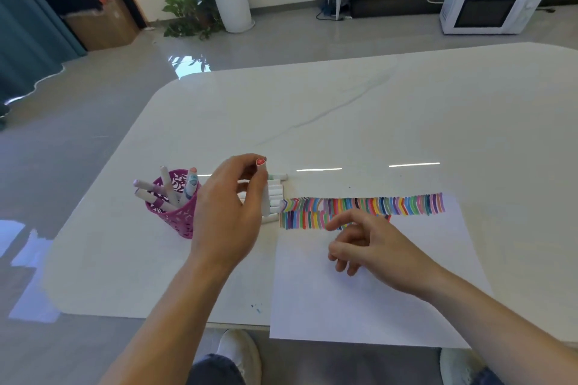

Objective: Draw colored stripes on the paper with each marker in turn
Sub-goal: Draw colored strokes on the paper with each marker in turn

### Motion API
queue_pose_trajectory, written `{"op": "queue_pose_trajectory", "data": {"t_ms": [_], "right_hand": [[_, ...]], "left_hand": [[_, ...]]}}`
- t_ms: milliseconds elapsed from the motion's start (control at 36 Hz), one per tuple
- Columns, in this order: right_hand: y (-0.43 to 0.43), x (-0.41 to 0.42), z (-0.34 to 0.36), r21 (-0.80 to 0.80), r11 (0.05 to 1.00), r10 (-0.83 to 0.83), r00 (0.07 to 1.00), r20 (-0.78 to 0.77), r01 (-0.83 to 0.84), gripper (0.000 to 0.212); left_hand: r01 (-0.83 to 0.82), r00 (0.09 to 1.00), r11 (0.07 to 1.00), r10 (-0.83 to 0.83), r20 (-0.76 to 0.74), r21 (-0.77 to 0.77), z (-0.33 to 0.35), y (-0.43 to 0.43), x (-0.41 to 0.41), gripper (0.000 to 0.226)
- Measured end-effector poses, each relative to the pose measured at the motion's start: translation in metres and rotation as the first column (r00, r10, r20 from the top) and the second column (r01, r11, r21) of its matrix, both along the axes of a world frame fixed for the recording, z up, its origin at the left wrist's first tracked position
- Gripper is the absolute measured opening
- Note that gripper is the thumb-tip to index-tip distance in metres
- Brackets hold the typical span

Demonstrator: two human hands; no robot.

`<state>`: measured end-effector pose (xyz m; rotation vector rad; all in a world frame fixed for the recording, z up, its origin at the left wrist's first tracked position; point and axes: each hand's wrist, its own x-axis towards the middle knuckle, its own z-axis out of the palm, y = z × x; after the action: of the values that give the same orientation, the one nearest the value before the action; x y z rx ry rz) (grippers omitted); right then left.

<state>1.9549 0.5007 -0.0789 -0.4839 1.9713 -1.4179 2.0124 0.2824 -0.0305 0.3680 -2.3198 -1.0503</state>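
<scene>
White glossy table, with the paper at the lower right, hanging slightly over the near edge. The right hand hovers over it, fingers loosely curled and holding nothing. Along the sheet's top run the stripes, two rows, the lower one ending in red.

At frame center the left hand pinches a red-ended marker upright, right above the row of markers lying by the paper's top-left corner. My guess is this one's done and headed for that pile (can't tell if the cap's seated). Lay it flat, parallel and snug against the others so it won't roll, then grab the next from the pink cup further left.

Microwave on the floor, upper right.
</scene>
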Motion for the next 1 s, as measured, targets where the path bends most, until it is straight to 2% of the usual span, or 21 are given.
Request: {"op": "queue_pose_trajectory", "data": {"t_ms": [167,250,500,694,778,1000], "right_hand": [[-0.003,0.006,-0.006,0.081,0.995,0.067,0.995,-0.073,-0.061,0.031],[-0.004,0.007,-0.007,0.088,0.994,0.075,0.994,-0.083,-0.068,0.032],[-0.011,0.013,-0.009,0.115,0.989,0.108,0.977,-0.185,-0.088,0.026],[-0.016,0.014,-0.009,0.145,0.985,0.123,0.968,-0.217,-0.093,0.028],[-0.016,0.014,-0.009,0.147,0.985,0.121,0.968,-0.218,-0.090,0.028],[-0.016,0.013,-0.011,0.154,0.984,0.126,0.967,-0.221,-0.093,0.028]], "left_hand": [[-0.108,0.986,0.951,0.065,-0.153,-0.289,0.013,-0.016,0.014,0.020],[-0.133,0.979,0.925,0.067,-0.192,-0.356,0.015,-0.028,0.021,0.022],[-0.205,0.963,0.933,0.139,-0.231,-0.295,0.017,-0.051,0.037,0.019],[-0.274,0.924,0.926,0.179,-0.337,-0.260,0.020,-0.058,0.041,0.020],[-0.279,0.939,0.922,0.204,-0.279,-0.267,0.018,-0.061,0.042,0.019],[-0.261,0.962,0.941,0.273,0.028,-0.216,0.010,-0.063,0.041,0.027]]}}
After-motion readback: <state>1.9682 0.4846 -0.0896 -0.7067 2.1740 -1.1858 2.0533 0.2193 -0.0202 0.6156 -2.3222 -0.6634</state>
